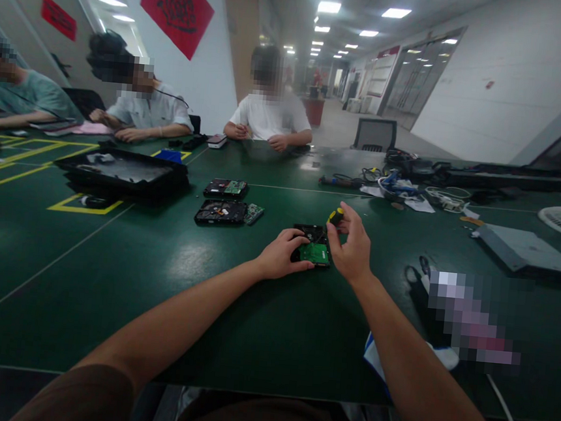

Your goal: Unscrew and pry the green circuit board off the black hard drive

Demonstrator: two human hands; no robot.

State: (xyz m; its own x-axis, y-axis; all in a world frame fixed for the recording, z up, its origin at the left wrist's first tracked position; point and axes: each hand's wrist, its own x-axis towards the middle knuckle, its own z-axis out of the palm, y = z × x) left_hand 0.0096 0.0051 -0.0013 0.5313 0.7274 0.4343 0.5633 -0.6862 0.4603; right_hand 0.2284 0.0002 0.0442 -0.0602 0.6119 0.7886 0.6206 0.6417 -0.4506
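A hard drive (314, 254) with a green circuit board facing up lies on the green table in front of me. My left hand (286, 255) grips its left side, thumb along the near edge and fingers over the far part. Above the drive's right edge, my right hand (353, 246) pinches a screwdriver (335, 216) by its yellow and black handle. The screwdriver's tip is too small and dark to make out, so I cannot tell whether it touches the drive.
Left of my hands lie two more hard drives (220, 212) (225, 188) and a loose circuit board (254, 214). Farther left are stacked black trays (121, 173). A grey metal case (535, 251) and tangled cables (395, 183) lie right. Several people sit across the table (191, 334).
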